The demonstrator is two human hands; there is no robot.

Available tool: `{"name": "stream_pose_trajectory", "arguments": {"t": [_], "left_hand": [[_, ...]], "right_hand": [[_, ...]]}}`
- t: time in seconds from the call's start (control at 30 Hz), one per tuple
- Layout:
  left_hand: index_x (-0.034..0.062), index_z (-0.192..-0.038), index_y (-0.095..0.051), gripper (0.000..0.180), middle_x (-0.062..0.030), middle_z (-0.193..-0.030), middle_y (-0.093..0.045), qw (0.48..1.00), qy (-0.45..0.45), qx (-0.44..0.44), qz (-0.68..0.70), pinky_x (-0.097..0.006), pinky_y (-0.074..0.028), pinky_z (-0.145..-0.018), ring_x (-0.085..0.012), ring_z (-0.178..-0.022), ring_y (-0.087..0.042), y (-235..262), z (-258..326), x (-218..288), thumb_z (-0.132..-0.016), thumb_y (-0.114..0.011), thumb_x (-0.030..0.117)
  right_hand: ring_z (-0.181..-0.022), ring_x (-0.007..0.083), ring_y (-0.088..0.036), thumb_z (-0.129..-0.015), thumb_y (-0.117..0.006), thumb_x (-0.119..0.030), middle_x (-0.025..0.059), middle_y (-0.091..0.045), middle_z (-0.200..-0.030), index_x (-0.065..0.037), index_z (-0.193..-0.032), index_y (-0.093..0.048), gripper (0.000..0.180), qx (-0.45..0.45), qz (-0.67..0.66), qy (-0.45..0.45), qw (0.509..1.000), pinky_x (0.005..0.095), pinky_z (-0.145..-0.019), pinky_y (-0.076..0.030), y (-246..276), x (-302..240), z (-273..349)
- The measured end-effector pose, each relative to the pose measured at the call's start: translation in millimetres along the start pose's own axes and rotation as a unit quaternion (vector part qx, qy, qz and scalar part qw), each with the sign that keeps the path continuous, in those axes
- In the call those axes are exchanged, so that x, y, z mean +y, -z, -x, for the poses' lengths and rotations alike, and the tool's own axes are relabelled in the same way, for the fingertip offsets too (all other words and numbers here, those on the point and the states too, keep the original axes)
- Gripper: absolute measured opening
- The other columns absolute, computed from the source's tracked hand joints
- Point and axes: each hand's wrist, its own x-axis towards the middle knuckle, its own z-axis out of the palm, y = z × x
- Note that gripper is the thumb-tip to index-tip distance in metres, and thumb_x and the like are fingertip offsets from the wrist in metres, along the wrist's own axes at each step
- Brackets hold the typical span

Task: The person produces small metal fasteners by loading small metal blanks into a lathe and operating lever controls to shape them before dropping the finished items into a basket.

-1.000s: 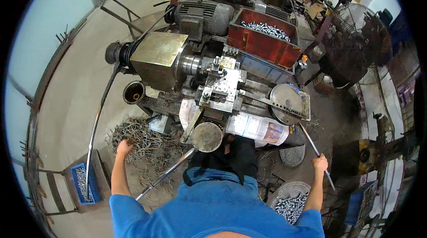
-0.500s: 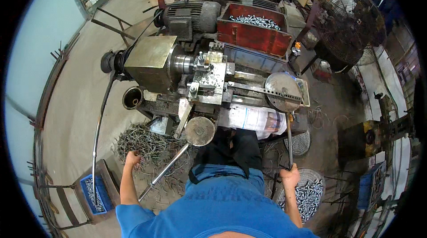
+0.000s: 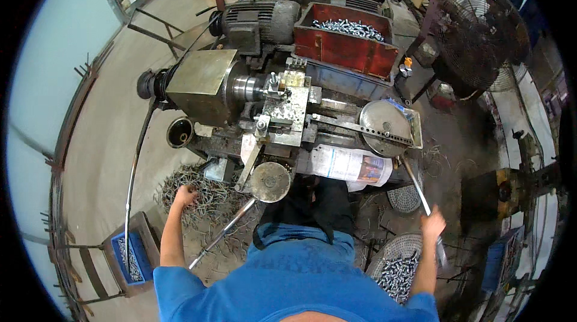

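Metal machine: centre of my view, round plate at its right end.
Strand pile: wiry tangle on the floor, front left.
Lever: slants down from beside the plate.
Right hand: fingers wrapped closed around the lever.
Left hand: fingers part-curled near the pile; I cannot tell whether they hold anything.

One gripped lever, two near discs, one large red bin.
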Motion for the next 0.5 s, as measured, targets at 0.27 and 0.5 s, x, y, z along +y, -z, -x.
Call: {"name": "stream_pose_trajectory", "arguments": {"t": [0.27,0.5], "left_hand": [[0.0052,-0.098,-0.062,0.037,-0.0199,-0.093,-0.064,0.943,-0.148,0.195,-0.226,-0.045,-0.049,-0.075,-0.0371,-0.089,-0.061,0.6,-41.2,100.5,-0.077,-0.061,0.035],[0.0026,-0.077,-0.064,0.049,-0.0193,-0.078,-0.065,0.941,-0.018,0.239,-0.239,-0.045,-0.051,-0.071,-0.0348,-0.075,-0.064,-70.5,-68.9,101.8,-0.082,-0.054,0.050]], "right_hand": [[-0.105,0.0359,-0.048,-0.056,-0.058,-0.024,0.0167,-0.054,-0.116,-0.003,-0.122,-0.050,0.069,0.245,-0.097,0.134,0.955,0.0469,-0.093,-0.035,27.6,-66.3,-35.9],[-0.093,0.0353,-0.055,-0.055,-0.059,-0.015,0.0176,-0.063,-0.098,0.000,-0.092,-0.066,0.042,0.098,-0.312,0.182,0.927,0.0412,-0.087,-0.043,-16.8,-106.3,52.4]]}}
